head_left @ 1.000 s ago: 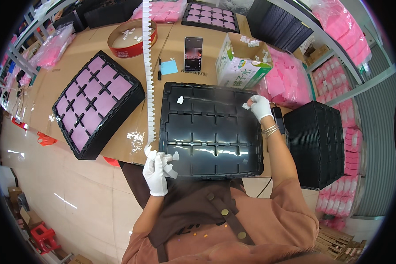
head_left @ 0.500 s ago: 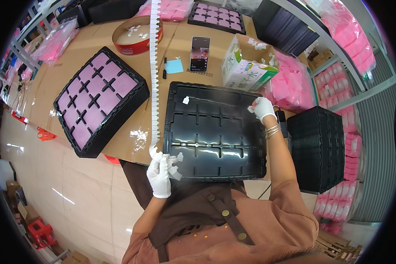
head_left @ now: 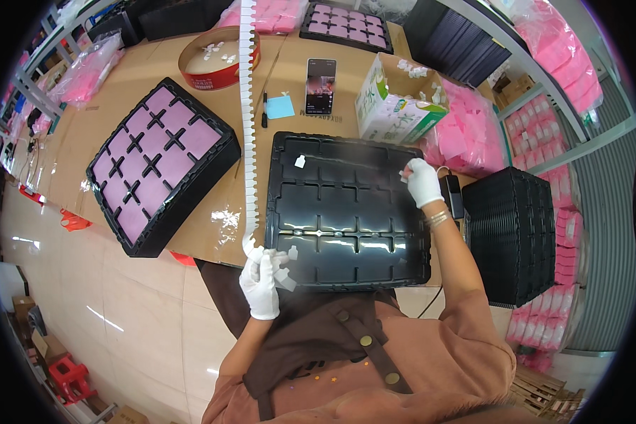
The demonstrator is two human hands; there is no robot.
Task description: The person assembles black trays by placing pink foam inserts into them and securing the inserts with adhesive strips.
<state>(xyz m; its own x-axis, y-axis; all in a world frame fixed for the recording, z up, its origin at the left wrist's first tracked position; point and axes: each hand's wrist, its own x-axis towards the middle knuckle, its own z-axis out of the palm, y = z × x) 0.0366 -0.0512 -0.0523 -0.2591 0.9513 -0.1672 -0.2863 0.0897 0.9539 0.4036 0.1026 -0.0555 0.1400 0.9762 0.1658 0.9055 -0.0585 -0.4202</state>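
A black plastic tray (head_left: 339,201) with cross-shaped ridges lies in front of me. A long strip of white bottle-shaped labels (head_left: 247,134) runs down its left side from the far edge. My gloved left hand (head_left: 261,286) is closed on the strip's near end, where several loose tabs stick out over the tray's near left corner. My gloved right hand (head_left: 425,184) is at the tray's far right edge, fingers pinched on what looks like a small white label (head_left: 403,174). One white label (head_left: 300,162) sits on the tray's far left part.
At left stands a tray with pink sheets (head_left: 152,162). Behind are a red round tin (head_left: 219,78), a phone (head_left: 321,86), a blue note pad (head_left: 280,107) and an open carton (head_left: 396,113). Stacked black trays (head_left: 509,237) and pink bags (head_left: 466,134) stand at right.
My right hand has turned slightly and lowered a little at the tray's far right edge. My left hand keeps its hold on the strip. The view has shifted slightly.
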